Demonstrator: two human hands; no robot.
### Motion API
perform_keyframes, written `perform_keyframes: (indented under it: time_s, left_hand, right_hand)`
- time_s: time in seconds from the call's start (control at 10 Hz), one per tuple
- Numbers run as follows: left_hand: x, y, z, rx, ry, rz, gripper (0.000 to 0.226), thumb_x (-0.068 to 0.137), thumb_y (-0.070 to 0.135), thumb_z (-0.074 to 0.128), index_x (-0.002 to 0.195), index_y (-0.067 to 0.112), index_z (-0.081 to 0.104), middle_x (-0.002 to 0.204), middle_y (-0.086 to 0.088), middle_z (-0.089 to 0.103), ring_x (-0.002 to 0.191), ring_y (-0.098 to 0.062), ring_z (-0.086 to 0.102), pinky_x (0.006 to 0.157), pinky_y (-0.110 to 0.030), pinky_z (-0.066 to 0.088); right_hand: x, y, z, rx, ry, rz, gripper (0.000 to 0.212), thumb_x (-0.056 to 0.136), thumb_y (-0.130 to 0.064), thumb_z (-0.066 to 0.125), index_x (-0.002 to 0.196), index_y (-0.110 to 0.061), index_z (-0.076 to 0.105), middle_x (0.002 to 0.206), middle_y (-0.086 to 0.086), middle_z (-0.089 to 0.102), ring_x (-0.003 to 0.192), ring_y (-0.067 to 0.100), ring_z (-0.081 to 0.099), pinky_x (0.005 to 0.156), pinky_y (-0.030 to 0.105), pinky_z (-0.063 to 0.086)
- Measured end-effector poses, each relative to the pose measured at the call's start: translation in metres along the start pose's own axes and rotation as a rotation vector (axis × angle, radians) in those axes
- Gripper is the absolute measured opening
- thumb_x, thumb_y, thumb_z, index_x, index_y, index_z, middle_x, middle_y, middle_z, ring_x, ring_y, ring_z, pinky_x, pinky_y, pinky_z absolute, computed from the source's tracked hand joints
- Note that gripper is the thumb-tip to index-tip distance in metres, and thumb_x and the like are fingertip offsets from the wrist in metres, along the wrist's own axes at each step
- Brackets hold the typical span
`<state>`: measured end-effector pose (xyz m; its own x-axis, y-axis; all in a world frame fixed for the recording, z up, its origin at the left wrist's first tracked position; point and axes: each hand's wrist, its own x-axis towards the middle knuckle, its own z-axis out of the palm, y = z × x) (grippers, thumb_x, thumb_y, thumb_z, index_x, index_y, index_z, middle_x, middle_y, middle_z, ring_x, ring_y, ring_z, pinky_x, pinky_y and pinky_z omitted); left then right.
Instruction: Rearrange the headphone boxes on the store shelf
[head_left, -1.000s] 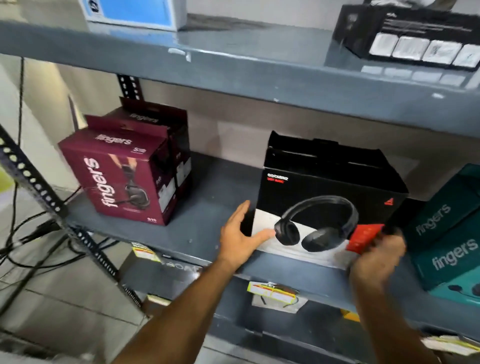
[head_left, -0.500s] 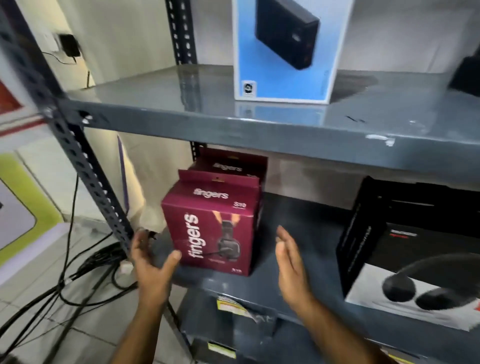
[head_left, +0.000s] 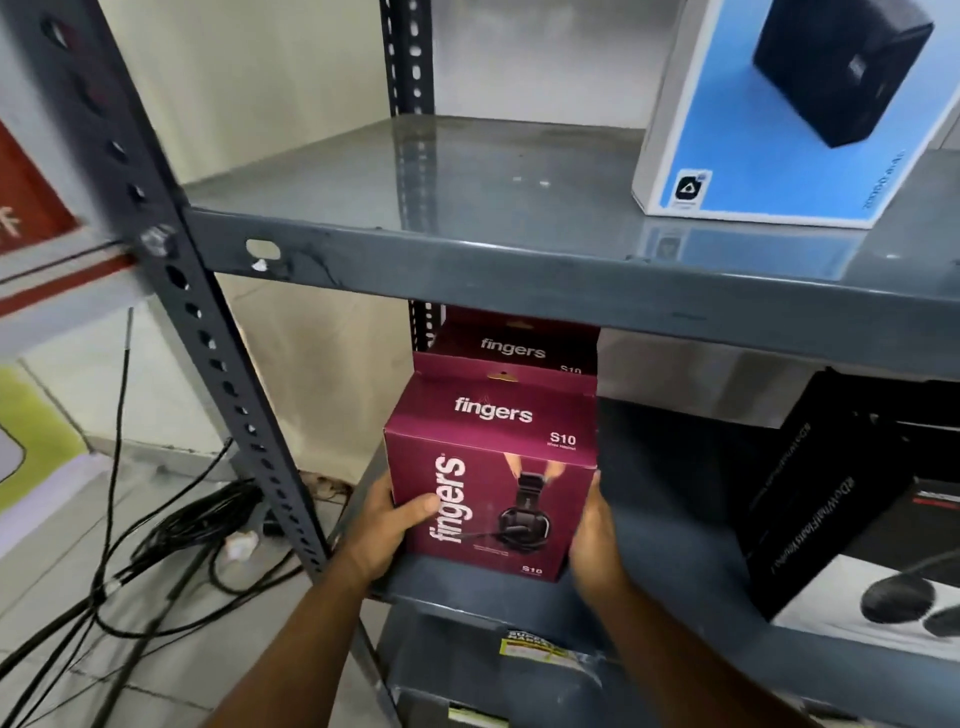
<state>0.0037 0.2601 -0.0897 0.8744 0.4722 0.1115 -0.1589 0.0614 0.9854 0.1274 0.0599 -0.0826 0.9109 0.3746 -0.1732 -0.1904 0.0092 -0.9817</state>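
Observation:
A maroon "fingers" headphone box (head_left: 491, 483) stands upright at the left end of the middle grey shelf (head_left: 675, 587). My left hand (head_left: 387, 525) grips its left side, thumb across the front face. My right hand (head_left: 592, 540) presses flat against its right side. A second maroon "fingers" box (head_left: 519, 345) stands directly behind it, mostly hidden. A black headphone box (head_left: 831, 499) sits on the same shelf to the right, cut off by the frame edge.
The upper shelf (head_left: 441, 260) carries a blue and white box (head_left: 779, 109) at the right. A perforated grey upright (head_left: 208, 332) stands left of the boxes. Black cables (head_left: 156, 551) lie on the tiled floor. A lower shelf holds a packet with a yellow label (head_left: 530, 647).
Both hands left the black box and moved left. Half a second ago they hovered open on either side of the maroon box; now they clasp its sides. The view has shifted left and closer.

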Motion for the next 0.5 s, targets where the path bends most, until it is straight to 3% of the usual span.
perform_keyframes:
  time_s: [0.1, 0.2, 0.3, 0.4, 0.5]
  left_hand:
    - [0.001, -0.001, -0.001, -0.039, -0.003, 0.004, 0.048, 0.064, 0.048, 0.085, 0.108, 0.034, 0.071, 0.104, 0.004, 0.078, 0.092, -0.017, 0.075, 0.073, -0.025, 0.059]
    - [-0.001, -0.001, 0.002, -0.062, -0.004, 0.02, 0.036, 0.07, 0.033, 0.079, 0.106, 0.034, 0.072, 0.101, 0.006, 0.079, 0.09, -0.014, 0.075, 0.072, -0.023, 0.059]
    - [-0.003, -0.001, 0.006, -0.04, 0.01, 0.048, 0.037, 0.069, 0.025, 0.074, 0.105, 0.033, 0.072, 0.099, 0.007, 0.079, 0.089, -0.011, 0.075, 0.071, -0.022, 0.059]
    - [-0.016, 0.004, 0.017, -0.077, 0.16, 0.079, 0.047, 0.067, 0.031, 0.074, 0.113, 0.025, 0.064, 0.1, 0.008, 0.078, 0.091, -0.008, 0.073, 0.072, -0.02, 0.058]
    - [-0.035, 0.001, 0.032, -0.049, 0.297, 0.087, 0.07, 0.07, 0.041, 0.072, 0.133, 0.018, 0.052, 0.12, 0.003, 0.071, 0.109, -0.011, 0.067, 0.086, -0.028, 0.057]
  right_hand:
    - [-0.002, 0.003, 0.003, 0.011, 0.045, 0.007, 0.065, 0.088, -0.071, 0.036, 0.129, -0.026, 0.059, 0.122, 0.009, 0.071, 0.112, 0.024, 0.068, 0.102, 0.053, 0.05]
    - [-0.004, 0.004, 0.005, 0.009, 0.057, 0.011, 0.055, 0.097, -0.058, 0.034, 0.135, -0.023, 0.054, 0.131, 0.014, 0.065, 0.117, 0.027, 0.065, 0.103, 0.055, 0.049]
    - [-0.008, 0.0, 0.003, -0.019, 0.045, -0.009, 0.075, 0.088, -0.067, 0.035, 0.142, -0.015, 0.046, 0.142, 0.021, 0.055, 0.13, 0.034, 0.055, 0.109, 0.056, 0.043]
    - [-0.018, -0.003, -0.011, 0.027, 0.044, -0.13, 0.077, 0.091, -0.06, 0.036, 0.152, -0.013, 0.029, 0.16, 0.015, 0.032, 0.147, 0.024, 0.033, 0.12, 0.043, 0.031]
    - [-0.03, -0.004, -0.024, -0.047, 0.061, -0.205, 0.069, 0.094, -0.05, 0.036, 0.153, -0.016, 0.022, 0.163, 0.001, 0.022, 0.148, 0.01, 0.023, 0.122, 0.031, 0.024]
